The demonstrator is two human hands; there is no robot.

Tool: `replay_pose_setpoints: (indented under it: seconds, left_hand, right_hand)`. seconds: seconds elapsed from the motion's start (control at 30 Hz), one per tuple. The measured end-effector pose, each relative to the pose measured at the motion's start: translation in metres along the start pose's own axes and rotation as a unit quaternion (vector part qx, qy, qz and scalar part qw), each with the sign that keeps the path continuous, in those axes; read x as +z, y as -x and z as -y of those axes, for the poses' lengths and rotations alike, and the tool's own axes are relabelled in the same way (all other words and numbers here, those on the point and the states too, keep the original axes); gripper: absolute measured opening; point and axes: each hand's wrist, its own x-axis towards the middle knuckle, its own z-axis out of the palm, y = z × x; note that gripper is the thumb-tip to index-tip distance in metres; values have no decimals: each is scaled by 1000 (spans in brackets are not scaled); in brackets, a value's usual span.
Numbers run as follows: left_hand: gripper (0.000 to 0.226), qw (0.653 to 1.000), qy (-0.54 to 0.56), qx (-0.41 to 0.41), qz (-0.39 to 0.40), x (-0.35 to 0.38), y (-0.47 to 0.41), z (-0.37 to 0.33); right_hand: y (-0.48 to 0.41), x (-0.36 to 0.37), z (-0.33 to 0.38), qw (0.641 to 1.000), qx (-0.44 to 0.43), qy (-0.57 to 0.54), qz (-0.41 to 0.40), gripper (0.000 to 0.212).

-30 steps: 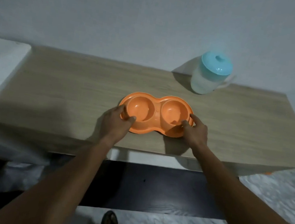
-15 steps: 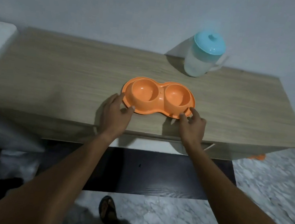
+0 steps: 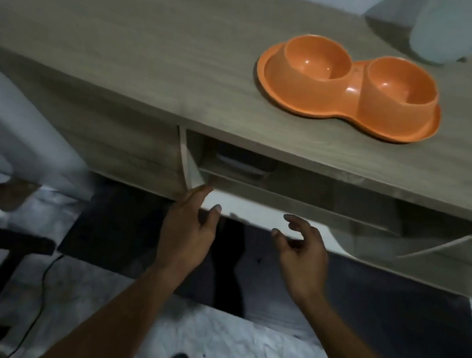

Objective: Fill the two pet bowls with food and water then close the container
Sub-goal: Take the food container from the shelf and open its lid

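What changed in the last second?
Both hands released their grip on the rim of the orange double bowl and dropped below the tabletop. The left hand and right hand are now open in front of the compartment under it, holding nothing. The view also swung down and closer. Unchanged: the bowl sits on the tabletop, both cups empty, with the jug behind it.

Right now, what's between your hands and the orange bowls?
The head view shows an open shelf, then bare wooden tabletop up to the orange bowls.
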Motion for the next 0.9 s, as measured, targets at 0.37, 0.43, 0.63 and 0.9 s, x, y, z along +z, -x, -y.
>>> replay_pose_setpoints:
  seconds: [0.37, 0.43, 0.63, 0.9]
  left_hand:
    - [29, 978, 158, -86, -104, 71, -90, 25]
    - [33, 975, 166, -112, -102, 67, -98, 18]
    - [26, 968, 201, -127, -79, 57, -98, 6]
    - [18, 954, 270, -74, -110, 24, -14, -11]
  right_hand:
    - [-109, 74, 17, 998, 10, -65, -14, 72]
    - [-113, 75, 24, 994, 12, -109, -5, 65]
    - [-110, 79, 25, 981, 35, -191, -2, 34]
    - [-30, 44, 35, 974, 22, -225, 12, 47]
